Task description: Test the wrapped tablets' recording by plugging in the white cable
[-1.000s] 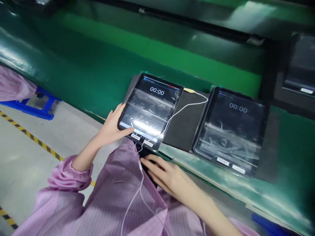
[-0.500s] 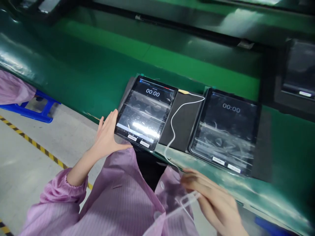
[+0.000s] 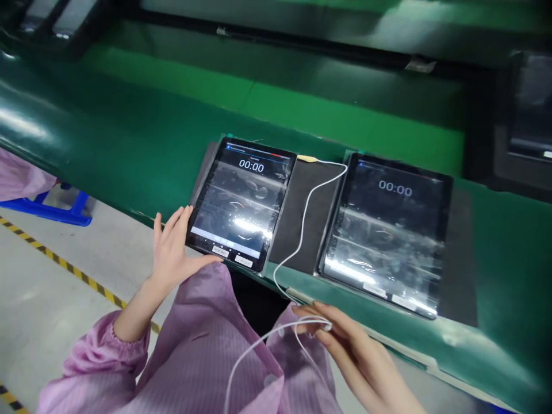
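Observation:
The left tablet (image 3: 237, 201) lies with its lit screen up, reading 00:00. My left hand (image 3: 175, 250) rests at its lower left corner, thumb along the bottom edge and fingers spread at the side. A white cable (image 3: 305, 213) runs from a yellow plug (image 3: 307, 158) at that tablet's upper right corner down to my right hand (image 3: 351, 345). There, thumb and fingers pinch the cable, and loops of it hang over my lap. Whether the pinched bit is an earpiece, I cannot tell. A second tablet (image 3: 386, 230), dimmer and also reading 00:00, lies to the right.
Both tablets lie on dark mats (image 3: 297, 230) on a green bench (image 3: 129, 132). Further devices stand at the far left and a tablet (image 3: 535, 109) at the right. A blue stool (image 3: 64, 210) and a person's pink sleeve (image 3: 21, 175) show at left.
My right hand has moved slightly left, and the blurred cable in it now shows clearly as loops. My left hand stays at the left tablet's corner. The view has shifted a little.

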A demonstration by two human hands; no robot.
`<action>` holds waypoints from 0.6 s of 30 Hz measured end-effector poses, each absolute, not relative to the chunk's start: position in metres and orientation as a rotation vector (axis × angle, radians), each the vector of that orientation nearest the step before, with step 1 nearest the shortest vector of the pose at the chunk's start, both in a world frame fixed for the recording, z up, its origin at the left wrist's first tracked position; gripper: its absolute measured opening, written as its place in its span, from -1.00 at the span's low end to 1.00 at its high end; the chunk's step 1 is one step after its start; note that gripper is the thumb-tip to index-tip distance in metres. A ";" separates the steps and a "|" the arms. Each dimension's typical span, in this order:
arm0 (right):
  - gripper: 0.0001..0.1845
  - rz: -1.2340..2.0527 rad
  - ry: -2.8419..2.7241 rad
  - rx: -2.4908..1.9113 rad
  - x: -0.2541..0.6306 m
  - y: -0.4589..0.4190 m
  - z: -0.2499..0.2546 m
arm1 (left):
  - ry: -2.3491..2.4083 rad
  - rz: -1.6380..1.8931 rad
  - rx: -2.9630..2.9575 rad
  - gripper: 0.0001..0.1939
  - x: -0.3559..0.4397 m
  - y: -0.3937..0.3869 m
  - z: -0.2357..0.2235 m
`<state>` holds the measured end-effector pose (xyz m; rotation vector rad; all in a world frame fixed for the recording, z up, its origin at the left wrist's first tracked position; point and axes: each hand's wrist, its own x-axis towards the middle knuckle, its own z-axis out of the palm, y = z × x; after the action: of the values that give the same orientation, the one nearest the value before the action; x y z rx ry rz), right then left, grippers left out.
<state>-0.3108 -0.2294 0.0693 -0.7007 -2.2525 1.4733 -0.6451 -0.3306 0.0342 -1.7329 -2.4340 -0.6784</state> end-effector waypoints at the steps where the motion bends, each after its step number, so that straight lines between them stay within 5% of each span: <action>1: -0.52 1.524 -2.201 -0.707 -0.313 -0.228 0.070 | -2.431 -0.682 -1.729 0.25 -0.642 -0.327 0.034; 6: -0.78 1.569 -2.039 -0.747 -0.332 -0.219 0.077 | -2.543 -0.680 -1.664 0.29 -0.631 -0.311 0.036; 15: -0.56 1.402 -2.178 -0.740 -0.349 -0.209 0.094 | -2.710 -0.646 -1.833 0.37 -0.636 -0.299 0.057; 18: -0.64 1.380 -2.210 -0.732 -0.346 -0.210 0.102 | -2.725 -0.791 -1.843 0.16 -0.643 -0.286 0.063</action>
<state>-0.3460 -0.2102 0.1022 -0.7317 -2.2096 1.3799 -0.6431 -0.2863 0.0630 -1.8434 -2.7247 -0.7908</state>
